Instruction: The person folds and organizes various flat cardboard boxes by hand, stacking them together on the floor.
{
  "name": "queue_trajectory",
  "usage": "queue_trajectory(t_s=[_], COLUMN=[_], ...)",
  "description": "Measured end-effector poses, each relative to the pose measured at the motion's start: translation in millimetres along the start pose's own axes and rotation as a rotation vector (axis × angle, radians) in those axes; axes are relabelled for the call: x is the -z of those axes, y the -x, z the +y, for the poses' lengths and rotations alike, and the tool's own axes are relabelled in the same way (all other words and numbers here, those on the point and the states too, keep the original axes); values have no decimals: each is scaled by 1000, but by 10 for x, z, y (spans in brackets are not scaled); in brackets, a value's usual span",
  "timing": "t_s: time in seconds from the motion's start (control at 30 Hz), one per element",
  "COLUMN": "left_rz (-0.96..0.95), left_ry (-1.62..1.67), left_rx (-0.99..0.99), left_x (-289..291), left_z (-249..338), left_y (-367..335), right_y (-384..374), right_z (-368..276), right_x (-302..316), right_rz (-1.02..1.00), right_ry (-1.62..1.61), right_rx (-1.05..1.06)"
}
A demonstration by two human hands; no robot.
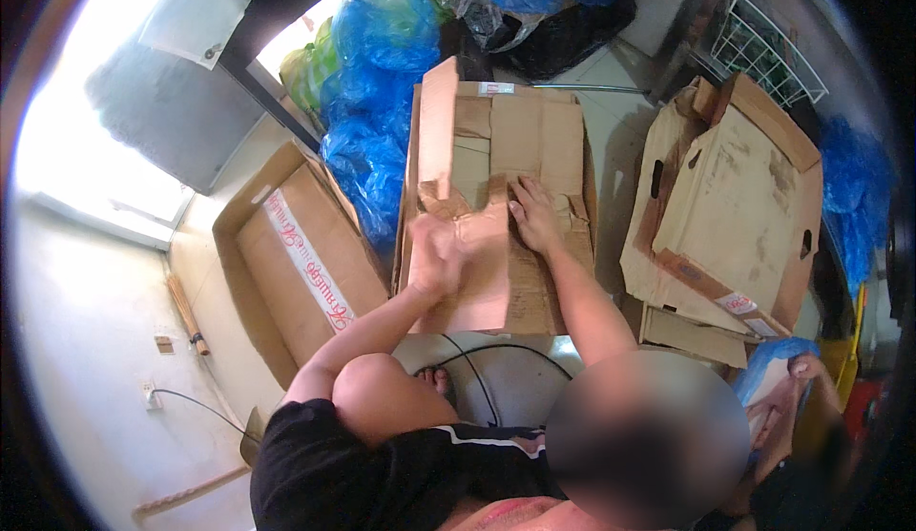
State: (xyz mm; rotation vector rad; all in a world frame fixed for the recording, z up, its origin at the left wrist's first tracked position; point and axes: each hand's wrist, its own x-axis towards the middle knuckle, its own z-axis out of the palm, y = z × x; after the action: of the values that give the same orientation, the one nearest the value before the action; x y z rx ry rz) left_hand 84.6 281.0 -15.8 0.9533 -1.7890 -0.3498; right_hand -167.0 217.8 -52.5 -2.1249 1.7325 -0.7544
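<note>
A brown cardboard box lies in front of me, its top covered by flaps and loose cardboard layers. My left hand is at a lighter cardboard piece with a torn upper edge, over the box's near left part. Motion smears its fingers, so I cannot tell whether they grip the piece. My right hand rests with its fingers spread on the cardboard right of that piece. A narrow upright flap stands at the box's far left.
A shallow cardboard tray with printed tape lies left; stacked cardboard trays lie right. Blue plastic bags stand behind. A black cable crosses the floor nearby. Another person's hand is beside a blue-and-white item at lower right.
</note>
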Motion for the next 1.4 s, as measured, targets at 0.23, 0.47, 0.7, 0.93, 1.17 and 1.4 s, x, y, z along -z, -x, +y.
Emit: queue_trajectory(t_s=[0.23, 0.47, 0.7, 0.93, 1.17, 1.4], left_rz=[-43, -503, -115, -492, -561, -1014], left_ry=[-80, -649, -410, -813, -567, -254], left_rx=[398, 235, 47, 14, 17, -87], left_x=[-218, -824, -800, -1400, -1138, -525], left_z=[-739, -673, -1192, -1506, -1283, 314], left_y=[-833, -852, -1972, -1644, -1257, -478], right_y=[-4, -68, 14, -44, 907, 1544], right_z=[-58, 128, -18, 54, -608, -858], right_x=[-16, -109, 31, 154, 765, 1312], right_rz=[-26, 69, 24, 95, 17, -198], right_ry=[75, -121, -197, -117, 244, 132], right_rx=[-13, -110, -170, -249, -638, -969])
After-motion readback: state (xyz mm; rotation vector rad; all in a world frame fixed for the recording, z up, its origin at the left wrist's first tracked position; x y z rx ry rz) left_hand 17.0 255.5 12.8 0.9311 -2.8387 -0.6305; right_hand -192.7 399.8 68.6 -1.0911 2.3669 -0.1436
